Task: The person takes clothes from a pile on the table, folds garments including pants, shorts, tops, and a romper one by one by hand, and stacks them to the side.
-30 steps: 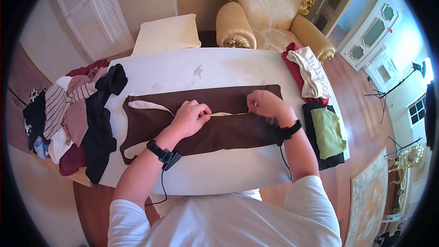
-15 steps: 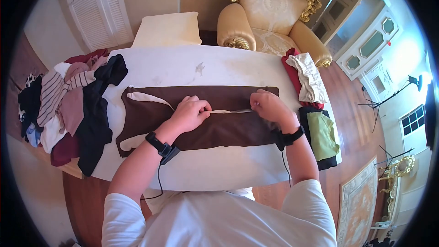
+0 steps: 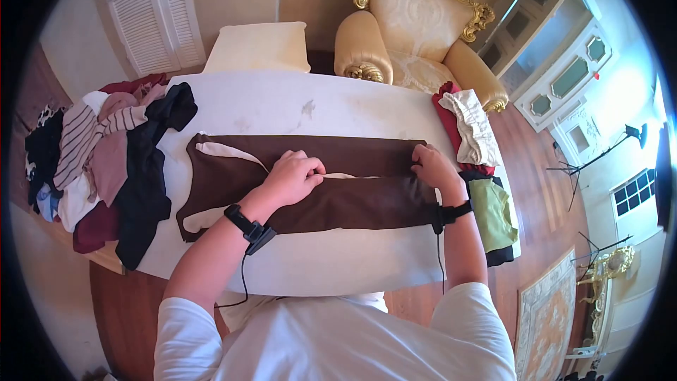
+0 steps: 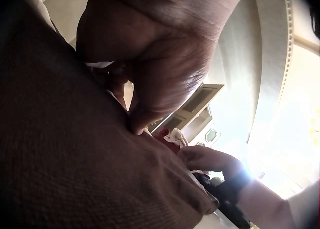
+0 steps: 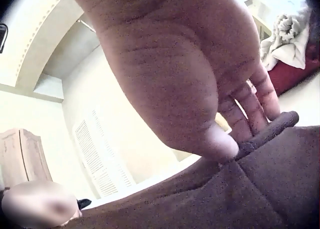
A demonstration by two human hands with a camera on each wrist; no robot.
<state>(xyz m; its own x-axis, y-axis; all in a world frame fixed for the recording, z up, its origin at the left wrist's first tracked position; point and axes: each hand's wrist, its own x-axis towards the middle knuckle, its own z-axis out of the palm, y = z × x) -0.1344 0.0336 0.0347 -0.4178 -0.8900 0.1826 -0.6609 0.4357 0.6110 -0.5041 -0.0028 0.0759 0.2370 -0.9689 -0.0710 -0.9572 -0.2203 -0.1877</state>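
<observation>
- Brown garment (image 3: 352,203): lay spread across the white table (image 3: 338,261).
- Left hand (image 3: 293,175): pinched the garment near its middle.
- Right hand (image 3: 434,168): pinched its edge, near the folded green cloth (image 3: 492,215).

I could pass over the white table (image 3: 233,99) either beyond the brown garment (image 3: 338,201) or along the near strip between my forearms (image 3: 210,261), but heaped clothes (image 3: 113,162) block my left, and a red-and-white stack (image 3: 474,128) and a green-topped stack (image 3: 492,213) hem in my right.
</observation>
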